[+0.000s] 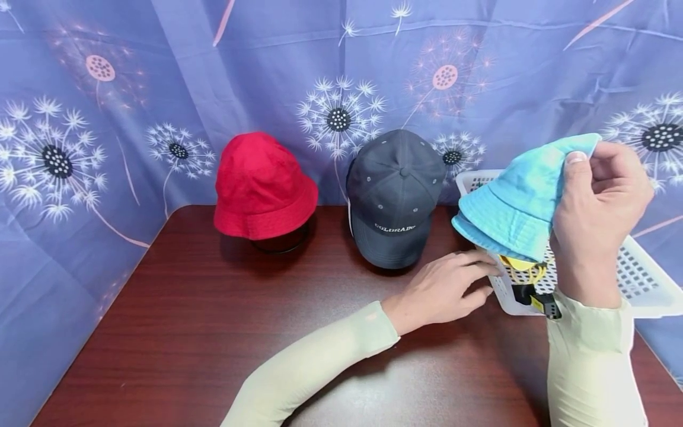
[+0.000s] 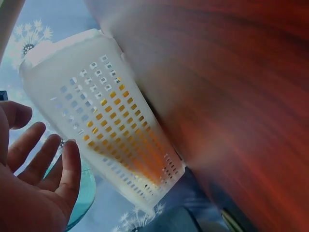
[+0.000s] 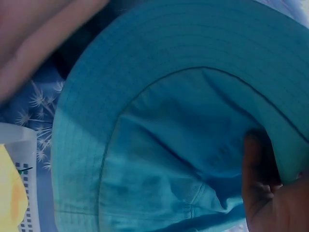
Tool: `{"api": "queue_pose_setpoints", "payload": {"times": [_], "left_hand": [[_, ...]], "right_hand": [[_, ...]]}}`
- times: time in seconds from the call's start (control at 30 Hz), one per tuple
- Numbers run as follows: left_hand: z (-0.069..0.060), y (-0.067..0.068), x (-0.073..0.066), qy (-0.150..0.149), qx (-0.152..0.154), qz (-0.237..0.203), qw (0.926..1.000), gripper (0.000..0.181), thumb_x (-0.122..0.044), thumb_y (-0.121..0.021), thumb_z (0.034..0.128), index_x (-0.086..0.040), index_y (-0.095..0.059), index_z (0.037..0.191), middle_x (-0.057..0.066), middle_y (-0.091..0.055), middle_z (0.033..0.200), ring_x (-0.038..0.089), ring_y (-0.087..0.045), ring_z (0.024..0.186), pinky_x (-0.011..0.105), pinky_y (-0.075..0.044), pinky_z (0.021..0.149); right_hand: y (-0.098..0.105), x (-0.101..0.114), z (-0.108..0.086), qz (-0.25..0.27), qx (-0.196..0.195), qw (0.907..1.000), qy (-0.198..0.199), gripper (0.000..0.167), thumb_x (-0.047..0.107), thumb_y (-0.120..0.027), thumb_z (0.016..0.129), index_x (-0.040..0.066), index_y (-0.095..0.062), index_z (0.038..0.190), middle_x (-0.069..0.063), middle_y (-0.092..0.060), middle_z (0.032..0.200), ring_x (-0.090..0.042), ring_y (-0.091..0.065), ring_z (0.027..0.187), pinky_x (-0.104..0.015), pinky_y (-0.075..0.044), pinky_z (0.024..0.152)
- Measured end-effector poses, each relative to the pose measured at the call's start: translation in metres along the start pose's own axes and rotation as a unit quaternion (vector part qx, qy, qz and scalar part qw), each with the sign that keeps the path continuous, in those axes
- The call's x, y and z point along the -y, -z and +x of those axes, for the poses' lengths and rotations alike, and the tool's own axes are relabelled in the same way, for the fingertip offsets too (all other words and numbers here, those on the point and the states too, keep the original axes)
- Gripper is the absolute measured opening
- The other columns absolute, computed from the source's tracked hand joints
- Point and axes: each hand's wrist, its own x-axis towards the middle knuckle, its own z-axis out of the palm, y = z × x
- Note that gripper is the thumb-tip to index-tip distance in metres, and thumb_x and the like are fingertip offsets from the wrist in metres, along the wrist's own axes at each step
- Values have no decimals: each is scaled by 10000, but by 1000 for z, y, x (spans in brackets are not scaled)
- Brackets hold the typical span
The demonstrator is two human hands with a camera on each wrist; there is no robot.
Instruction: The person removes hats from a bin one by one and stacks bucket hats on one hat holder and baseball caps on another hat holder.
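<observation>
A light blue bucket hat (image 1: 514, 196) hangs tilted above the basket, its crown pinched by my right hand (image 1: 600, 207) with the thumb on the outside. From the right wrist view, the hat's inside and stitched brim (image 3: 159, 53) fill most of the picture. My left hand (image 1: 453, 289) is beside the white basket (image 1: 504, 296), fingers loosely bent and holding nothing; whether they touch the basket wall I cannot tell. Part of the blue hat (image 2: 86, 200) also shows behind that hand in the left wrist view. Something yellow (image 3: 10, 188) lies inside the basket.
On the brown table (image 1: 213, 320), a red bucket hat (image 1: 261, 184) sits on a dark stand at the back left. A dark grey cap (image 1: 400, 196) lettered "COLORADO" stands between it and the basket. A blue dandelion-print cloth (image 1: 256, 71) hangs behind.
</observation>
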Motion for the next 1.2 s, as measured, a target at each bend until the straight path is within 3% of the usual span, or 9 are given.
{"api": "queue_pose_setpoints", "payload": {"times": [0.23, 0.4, 0.53, 0.77, 0.87, 0.93, 1.07, 1.1, 1.2], "left_hand": [[-25, 22, 5, -290, -765, 25, 9966, 177, -191, -648, 980, -254, -765, 1096, -150, -659, 1125, 26, -612, 1010, 103, -450, 877], [-38, 42, 10, -826, -1508, 139, 9850, 51, -255, -687, 940, -205, -679, 945, -132, -596, 905, 7, -540, 819, 113, -407, 751], [-45, 52, 15, -1118, -2398, 332, 9638, 290, -332, -785, 884, -138, -578, 945, -60, -555, 865, 74, -527, 778, 162, -429, 742], [-50, 58, 24, -1140, -3915, 507, 9117, 682, -293, -920, 732, -50, -423, 1130, 124, -509, 1048, 278, -532, 962, 344, -512, 881], [-51, 61, 27, -1014, -4210, 597, 8994, 750, -337, -931, 713, -33, -415, 1165, 157, -484, 1096, 308, -507, 1012, 406, -482, 851], [-51, 63, 28, -914, -4324, 568, 8952, 724, -327, -913, 719, -31, -439, 1180, 161, -499, 1126, 308, -521, 1048, 423, -471, 844], [-51, 69, 28, -910, -4373, 507, 8933, 540, -208, -788, 779, -31, -474, 1181, 146, -543, 1161, 295, -567, 1099, 424, -467, 839], [-52, 71, 28, -978, -4356, 496, 8934, 496, -177, -755, 789, -34, -483, 1179, 143, -551, 1169, 291, -579, 1108, 425, -472, 849], [-54, 76, 27, -1311, -4272, 431, 8936, 398, -126, -698, 812, -41, -516, 1156, 123, -582, 1163, 267, -615, 1109, 417, -484, 862]], "right_hand": [[-4, 11, -4, 321, 141, 9994, 22, 86, -140, -645, 881, -200, -695, 919, -81, -637, 618, -105, -524, 498, -185, -419, 541], [-5, 22, -9, 566, 170, 9982, -71, 112, -163, -648, 863, -244, -674, 936, -111, -648, 637, -122, -540, 498, -193, -438, 531], [-5, 31, -14, 812, 178, 9960, -338, 131, -175, -667, 853, -265, -656, 947, -132, -644, 630, -138, -523, 486, -204, -432, 519], [-4, 50, -26, 835, 493, 9923, -771, 174, -139, -704, 885, -275, -643, 975, -154, -675, 691, -156, -561, 530, -212, -479, 531], [-2, 58, -30, 779, 628, 9891, -1076, 118, -127, -698, 905, -232, -659, 944, -104, -607, 649, -133, -467, 497, -186, -416, 496], [-1, 62, -32, 1062, 673, 9820, -1406, 84, -148, -694, 906, -216, -657, 939, -128, -614, 696, -160, -479, 524, -197, -443, 514], [2, 67, -35, 1399, 933, 9691, -1806, 43, -175, -655, 931, -206, -657, 960, -174, -653, 820, -208, -555, 621, -231, -529, 593], [4, 68, -36, 1452, 1028, 9656, -1898, 56, -174, -649, 939, -210, -656, 981, -192, -675, 881, -228, -592, 664, -250, -559, 633], [8, 69, -36, 1257, 1397, 9565, -2230, 63, -108, -647, 981, -159, -666, 1012, -154, -677, 853, -208, -619, 649, -241, -559, 611]]}}
